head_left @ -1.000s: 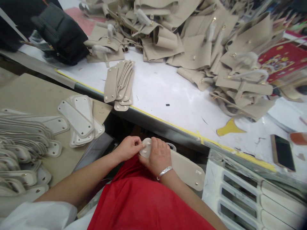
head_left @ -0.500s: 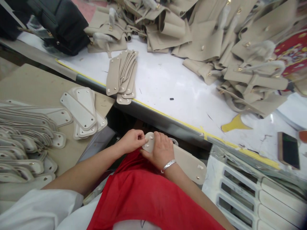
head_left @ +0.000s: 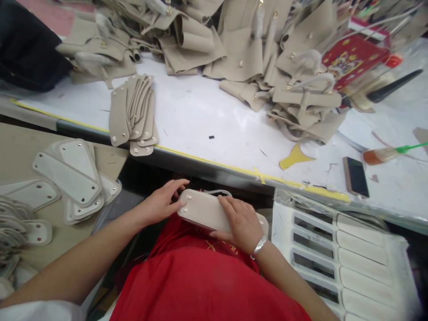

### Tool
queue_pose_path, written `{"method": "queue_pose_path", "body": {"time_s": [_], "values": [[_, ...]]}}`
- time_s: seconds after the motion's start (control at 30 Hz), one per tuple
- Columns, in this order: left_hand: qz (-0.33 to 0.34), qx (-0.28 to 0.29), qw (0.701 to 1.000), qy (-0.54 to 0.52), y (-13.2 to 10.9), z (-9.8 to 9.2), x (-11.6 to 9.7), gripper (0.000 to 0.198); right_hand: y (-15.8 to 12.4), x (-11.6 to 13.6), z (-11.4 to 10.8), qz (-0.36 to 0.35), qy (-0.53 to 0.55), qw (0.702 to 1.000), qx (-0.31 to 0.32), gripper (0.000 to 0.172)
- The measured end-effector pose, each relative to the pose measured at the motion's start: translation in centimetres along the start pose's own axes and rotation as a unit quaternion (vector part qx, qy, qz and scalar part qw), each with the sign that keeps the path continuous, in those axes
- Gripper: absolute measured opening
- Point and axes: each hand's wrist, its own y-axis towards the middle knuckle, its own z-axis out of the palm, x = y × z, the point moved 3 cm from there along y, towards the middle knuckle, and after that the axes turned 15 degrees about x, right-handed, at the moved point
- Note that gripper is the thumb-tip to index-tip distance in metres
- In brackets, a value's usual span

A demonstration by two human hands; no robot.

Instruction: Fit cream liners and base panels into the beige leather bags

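Observation:
Over my lap lies a beige oblong bag panel (head_left: 204, 207) with rounded ends and small white-wrapped studs near its left end. My right hand (head_left: 243, 223), with a silver bracelet at the wrist, grips it, fingers on top and thumb along the near edge. At the other end is my left hand (head_left: 161, 203), its fingers apart and the thumb tip at the panel's edge. Part of the panel's right end shows beyond my right hand. A red apron (head_left: 203, 276) lies beneath.
A fanned stack of beige panels (head_left: 132, 111) rests at the white table's (head_left: 187, 107) edge. Pale panels (head_left: 67, 178) lie on the left board. Beige bag pieces (head_left: 240, 49) are heaped behind. At right are a phone (head_left: 356, 177), an orange-filled bottle (head_left: 377, 156) and a white slotted rack (head_left: 314, 240).
My left hand has loosened from its pinch at the panel's end, and its fingers have spread. My right hand has slid along the panel, away from that end. The view has shifted right.

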Motion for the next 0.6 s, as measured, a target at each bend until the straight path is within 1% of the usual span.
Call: {"method": "queue_pose_path", "body": {"time_s": [0.07,0.13,0.2,0.27,0.33,0.37,0.47,0.6], "values": [[0.059,0.023,0.994,0.084,0.1,-0.5,-1.1,0.052,0.2,0.1,0.0,0.004,0.000,1.000,0.003,0.089],[0.106,0.052,0.980,0.159,0.3,-0.4,-2.5,0.052,0.3,0.1,-0.1,0.009,0.000,1.000,0.003,0.085],[0.147,0.079,0.964,0.205,0.8,0.4,-4.0,0.054,0.2,0.0,-0.1,0.011,0.000,1.000,0.001,0.082],[0.169,0.095,0.950,0.243,1.6,1.7,-5.1,0.067,0.1,0.0,-0.1,0.013,0.001,1.000,-0.003,0.081],[0.158,0.088,0.938,0.294,2.4,3.1,-5.6,0.085,0.1,0.1,0.0,0.014,0.000,1.000,-0.005,0.081],[0.147,0.082,0.932,0.321,2.8,3.7,-5.5,0.089,0.0,0.1,0.0,0.013,-0.001,1.000,-0.005,0.081],[0.127,0.072,0.917,0.371,3.3,4.7,-5.1,0.090,-0.3,0.0,0.2,0.007,-0.014,1.000,-0.004,0.084],[0.125,0.083,0.911,0.384,3.2,4.7,-4.9,0.089,-1.5,-0.7,0.6,0.005,-0.050,0.999,-0.005,0.088]]}}
